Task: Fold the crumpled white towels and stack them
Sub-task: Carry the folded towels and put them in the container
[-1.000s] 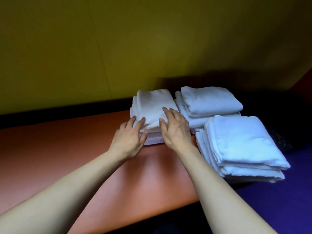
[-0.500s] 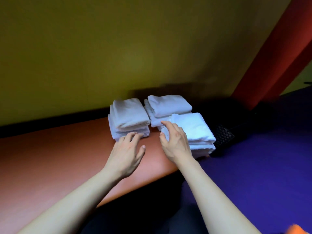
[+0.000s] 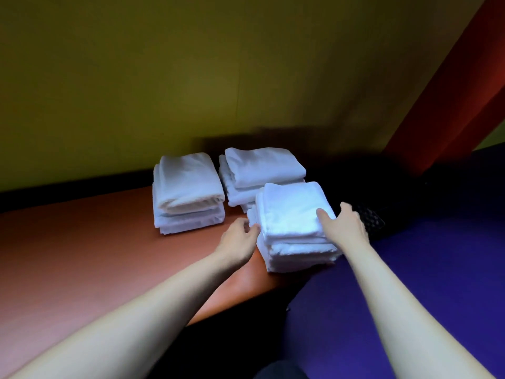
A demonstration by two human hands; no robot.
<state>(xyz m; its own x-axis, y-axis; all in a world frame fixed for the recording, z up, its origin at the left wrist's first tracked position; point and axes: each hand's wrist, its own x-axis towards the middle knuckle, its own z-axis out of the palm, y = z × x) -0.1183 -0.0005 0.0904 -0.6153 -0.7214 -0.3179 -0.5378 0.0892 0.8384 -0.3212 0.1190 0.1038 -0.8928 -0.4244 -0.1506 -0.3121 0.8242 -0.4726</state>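
The near stack (image 3: 293, 225) sits at the desk (image 3: 82, 247) corner, its right and front edges at or just past the rim above the purple surface (image 3: 410, 296). The likeliest slip, as I judge it, is a push or lift with uneven pressure: the top towel could slide off the lower ones, or the whole pile could tip off the corner toward 4 o'clock. A squeeze from both sides could also buckle the folds and leave the layers skewed. The back stack (image 3: 262, 170) touches the near one at its 11 o'clock side, so a shove that way could drag it out of line too. The left stack (image 3: 187, 192), at 10 o'clock, stands apart and looks safe.

The left hand (image 3: 240, 239) is at the near stack's 9 o'clock side, fingers loosely curled, fingertips touching the towel edges; whether it pinches a layer I cannot tell. The right hand (image 3: 345, 227) is at the stack's 3 o'clock side, spread wide, thumb lying on the top towel and fingers reaching round the far right edge, cupping the pile more than gripping it. A dark object (image 3: 369, 218) lies just behind that hand.

No crumpled towel shows; all three piles look folded.
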